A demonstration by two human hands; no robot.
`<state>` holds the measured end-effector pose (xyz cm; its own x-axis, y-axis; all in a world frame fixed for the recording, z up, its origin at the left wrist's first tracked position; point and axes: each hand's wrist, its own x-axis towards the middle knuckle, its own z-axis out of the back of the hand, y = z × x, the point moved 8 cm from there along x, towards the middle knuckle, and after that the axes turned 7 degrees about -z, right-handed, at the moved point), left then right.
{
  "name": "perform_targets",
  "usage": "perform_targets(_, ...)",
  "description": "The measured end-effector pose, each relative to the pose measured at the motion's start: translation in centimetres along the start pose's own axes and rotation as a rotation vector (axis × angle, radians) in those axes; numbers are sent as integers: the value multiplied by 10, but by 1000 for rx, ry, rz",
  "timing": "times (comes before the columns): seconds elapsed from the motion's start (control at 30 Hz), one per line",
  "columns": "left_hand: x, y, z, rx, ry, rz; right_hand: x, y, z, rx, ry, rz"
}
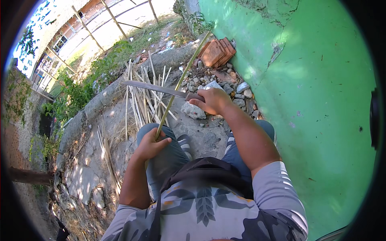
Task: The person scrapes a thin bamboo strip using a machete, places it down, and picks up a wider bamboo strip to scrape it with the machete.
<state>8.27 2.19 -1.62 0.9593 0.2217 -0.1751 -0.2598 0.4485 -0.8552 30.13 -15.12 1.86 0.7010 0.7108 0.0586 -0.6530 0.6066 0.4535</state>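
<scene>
My left hand [151, 147] is closed around the lower end of a long green bamboo strip [175, 89], above my left knee. The strip slants up and away to the right, its far end near the stacked tiles. In my right hand [213, 101] is the handle of a long knife [155, 88], its blade pointing left. The blade crosses the strip near its middle; whether it touches or cuts in, I cannot tell. Beyond my left knee, a loose pile of pale split bamboo strips [140, 96] lies on the ground.
A green wall [313, 120] rises close on my right. Stones and rubble [194, 110] lie ahead, with stacked orange roof tiles [215, 53] against the wall. More thin strips [106, 154] lie at the left. A low concrete kerb [102, 98] and green plants [82, 92] border that side.
</scene>
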Motion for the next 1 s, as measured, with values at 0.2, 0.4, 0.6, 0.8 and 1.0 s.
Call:
perform_targets(0.2,-1,6,1,-54,-3,0,-3,8,0,18,-59,78)
perform_targets(0.4,-2,1,0,-5,6,26,-1,3,-2,-3,-2,40)
perform_targets(0.6,-2,4,1,-54,7,25,1,5,-7,19,-33,75)
perform_targets(0.8,-1,2,2,-21,-1,6,-1,8,2,-36,40,56)
perform_targets(1.0,-1,-1,0,-25,3,-9,-1,1,0,-54,73,-2)
